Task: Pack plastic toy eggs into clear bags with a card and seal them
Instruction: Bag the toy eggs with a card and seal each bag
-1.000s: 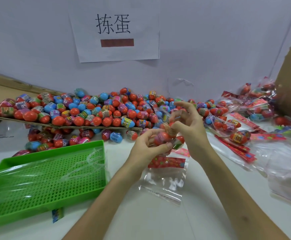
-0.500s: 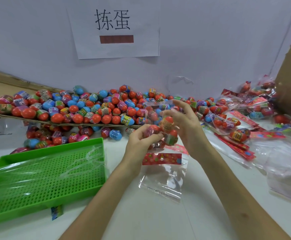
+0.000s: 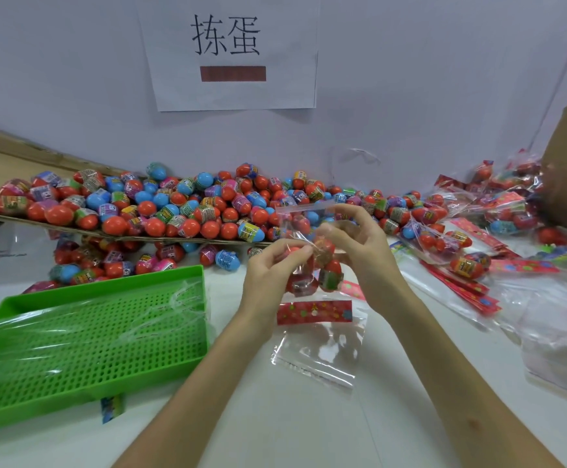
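Tabletop (image 3: 275, 417) white beneath lilac wall (image 3: 410, 96); fingers of left hand (image 3: 268, 278) and right hand (image 3: 366, 251) tight on egg-filled bag (image 3: 302, 285).

A white paper sheet (image 3: 231, 55) is hanging on the wall (image 3: 410, 79), showing two large black characters, 拣蛋, above a solid dark red bar that is carrying no legible writing. Printed bands on the toy eggs (image 3: 174, 211) in the heap and in the clear bag (image 3: 304, 211) are appearing too blurred to read. The red card (image 3: 314, 312) is showing only coloured spots.
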`<state>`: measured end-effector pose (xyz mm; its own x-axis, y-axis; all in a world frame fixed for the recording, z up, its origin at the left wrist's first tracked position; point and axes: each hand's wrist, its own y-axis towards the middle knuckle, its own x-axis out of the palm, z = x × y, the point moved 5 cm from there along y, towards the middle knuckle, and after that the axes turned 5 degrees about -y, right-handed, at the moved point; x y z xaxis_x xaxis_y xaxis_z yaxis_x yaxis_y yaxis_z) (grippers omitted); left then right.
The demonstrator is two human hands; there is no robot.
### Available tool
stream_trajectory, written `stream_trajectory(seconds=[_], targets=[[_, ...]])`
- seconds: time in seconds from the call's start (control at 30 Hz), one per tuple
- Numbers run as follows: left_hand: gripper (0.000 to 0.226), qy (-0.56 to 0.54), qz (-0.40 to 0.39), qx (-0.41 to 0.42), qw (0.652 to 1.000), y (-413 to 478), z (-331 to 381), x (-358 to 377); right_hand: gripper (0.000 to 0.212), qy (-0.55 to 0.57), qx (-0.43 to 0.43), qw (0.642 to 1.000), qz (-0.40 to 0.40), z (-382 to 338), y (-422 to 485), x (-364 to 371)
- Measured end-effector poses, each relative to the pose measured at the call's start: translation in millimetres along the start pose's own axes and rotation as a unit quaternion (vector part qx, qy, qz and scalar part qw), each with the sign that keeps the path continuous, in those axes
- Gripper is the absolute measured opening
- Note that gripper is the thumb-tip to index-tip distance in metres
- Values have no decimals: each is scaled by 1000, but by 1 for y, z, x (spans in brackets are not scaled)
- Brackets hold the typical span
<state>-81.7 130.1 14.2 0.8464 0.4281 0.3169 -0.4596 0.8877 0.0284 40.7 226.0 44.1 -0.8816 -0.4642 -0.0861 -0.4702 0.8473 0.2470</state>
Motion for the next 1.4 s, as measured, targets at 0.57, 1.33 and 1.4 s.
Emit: stream_trajectory(seconds=[0.57,1.33,1.4], targets=[[20,-68,36,-3,997,2,3,-5,33,-1,-48,999,9,-1,-3,2],[22,-158,105,25,982,5,1,-13,34,32,45,998,22,6,-6,11],[18,-140,114,29,983,6,1,-16,35,35,39,998,24,6,-7,12]])
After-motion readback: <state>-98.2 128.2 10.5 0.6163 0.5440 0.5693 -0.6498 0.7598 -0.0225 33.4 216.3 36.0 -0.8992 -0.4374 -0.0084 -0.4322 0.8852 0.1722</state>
